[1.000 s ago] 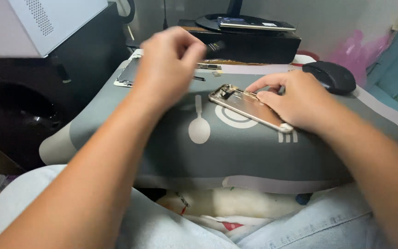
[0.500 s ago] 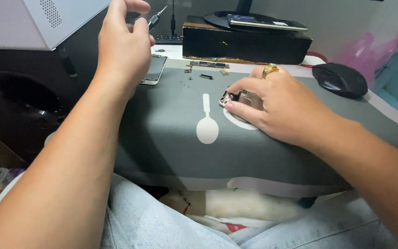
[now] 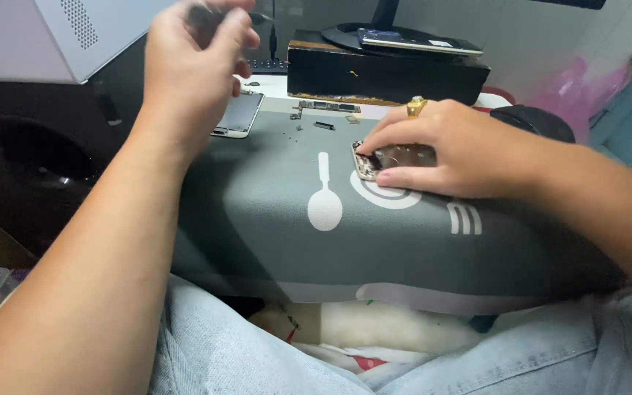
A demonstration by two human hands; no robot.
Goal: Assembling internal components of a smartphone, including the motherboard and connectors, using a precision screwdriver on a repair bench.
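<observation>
grey mat (image 3: 272, 219) on surface, white spoon mark (image 3: 325, 205) centre, ring + bars at 3 o'clock. black box (image 3: 385, 69) at 12. right hand (image 3: 448, 150) fingers pinned on opened phone (image 3: 396, 159) by the ring mark. left hand (image 3: 192, 62) raised at 11, fingers pinched on thin tool, blurry. vs 0.5 s ago: left hand further right, phone same spot.

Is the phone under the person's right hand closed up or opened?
Opened. The phone body under the right hand shows bare metal innards, and a separate screen panel lies apart on the grey mat.
</observation>
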